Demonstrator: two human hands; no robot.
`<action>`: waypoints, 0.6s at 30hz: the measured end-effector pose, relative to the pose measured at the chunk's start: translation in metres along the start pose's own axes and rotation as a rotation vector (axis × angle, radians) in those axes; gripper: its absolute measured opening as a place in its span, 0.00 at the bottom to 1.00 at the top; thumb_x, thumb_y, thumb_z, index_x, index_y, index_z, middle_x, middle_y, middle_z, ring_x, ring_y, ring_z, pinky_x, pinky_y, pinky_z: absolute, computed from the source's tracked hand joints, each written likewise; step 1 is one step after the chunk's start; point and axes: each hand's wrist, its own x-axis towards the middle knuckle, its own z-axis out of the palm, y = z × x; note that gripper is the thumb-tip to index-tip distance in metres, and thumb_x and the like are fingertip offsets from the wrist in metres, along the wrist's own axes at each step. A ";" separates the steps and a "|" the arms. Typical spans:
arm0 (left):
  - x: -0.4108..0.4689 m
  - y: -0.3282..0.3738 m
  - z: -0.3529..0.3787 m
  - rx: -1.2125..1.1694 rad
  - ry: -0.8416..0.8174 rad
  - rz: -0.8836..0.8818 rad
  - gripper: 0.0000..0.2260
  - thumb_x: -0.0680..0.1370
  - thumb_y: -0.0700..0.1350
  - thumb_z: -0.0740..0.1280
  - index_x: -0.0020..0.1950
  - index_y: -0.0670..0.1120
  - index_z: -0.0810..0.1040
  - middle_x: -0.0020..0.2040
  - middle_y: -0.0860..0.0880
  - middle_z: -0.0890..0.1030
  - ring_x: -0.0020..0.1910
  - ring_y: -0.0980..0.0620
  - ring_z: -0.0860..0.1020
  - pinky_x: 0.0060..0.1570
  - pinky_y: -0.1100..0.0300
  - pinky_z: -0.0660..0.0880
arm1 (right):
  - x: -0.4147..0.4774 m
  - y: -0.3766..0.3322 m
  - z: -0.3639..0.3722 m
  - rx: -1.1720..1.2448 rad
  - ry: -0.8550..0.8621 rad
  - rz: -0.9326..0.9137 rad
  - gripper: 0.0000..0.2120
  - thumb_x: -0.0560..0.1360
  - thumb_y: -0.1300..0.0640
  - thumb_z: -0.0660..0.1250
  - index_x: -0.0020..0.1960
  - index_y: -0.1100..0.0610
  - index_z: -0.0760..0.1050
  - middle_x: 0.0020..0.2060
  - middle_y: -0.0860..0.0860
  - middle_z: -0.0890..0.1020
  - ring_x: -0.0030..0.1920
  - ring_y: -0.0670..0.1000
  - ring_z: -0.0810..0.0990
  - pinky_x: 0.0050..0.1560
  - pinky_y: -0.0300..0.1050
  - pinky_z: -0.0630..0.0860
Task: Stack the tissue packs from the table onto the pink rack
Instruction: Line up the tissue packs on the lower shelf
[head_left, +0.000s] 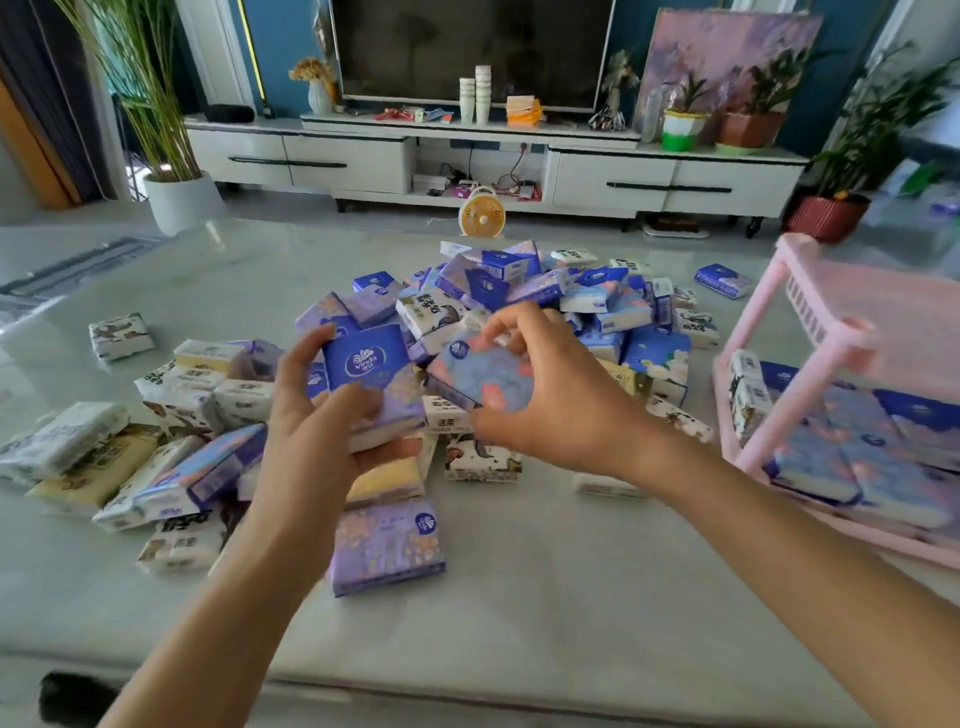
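Now, mid-pickup: the left hand (311, 415) curls its fingers (304, 358) round a dark blue pack (363, 358), the right hand (550, 410) pinches a pale flowered pack (483, 379), both above the heap (519, 291) on the worktop (519, 597). Next they likely need carrying right to the pink rack (883, 312) and its part-filled lower shelf.

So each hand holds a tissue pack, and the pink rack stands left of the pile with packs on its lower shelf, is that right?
Not quite: the head view shows the pink rack right of the pile. The left hand and right hand each hold a pack, and packs lie on its lower shelf.
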 end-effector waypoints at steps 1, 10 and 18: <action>-0.008 -0.004 0.008 0.000 -0.063 -0.032 0.23 0.75 0.29 0.57 0.62 0.53 0.70 0.34 0.48 0.75 0.26 0.51 0.80 0.25 0.61 0.76 | -0.023 0.009 -0.006 0.008 -0.003 0.001 0.19 0.68 0.55 0.69 0.54 0.45 0.66 0.51 0.48 0.66 0.48 0.40 0.70 0.48 0.35 0.71; -0.082 -0.070 0.070 0.360 -0.524 -0.130 0.43 0.46 0.43 0.77 0.59 0.61 0.69 0.44 0.49 0.84 0.35 0.48 0.82 0.31 0.59 0.78 | -0.186 0.093 -0.074 -0.134 0.129 -0.010 0.19 0.67 0.51 0.67 0.57 0.43 0.69 0.53 0.42 0.67 0.57 0.40 0.72 0.54 0.29 0.68; -0.120 -0.110 0.171 0.552 -0.738 0.275 0.39 0.56 0.40 0.81 0.53 0.69 0.64 0.48 0.59 0.79 0.41 0.57 0.80 0.37 0.67 0.76 | -0.242 0.151 -0.124 -0.302 0.696 0.139 0.15 0.68 0.53 0.66 0.52 0.58 0.74 0.49 0.55 0.74 0.50 0.42 0.72 0.53 0.27 0.67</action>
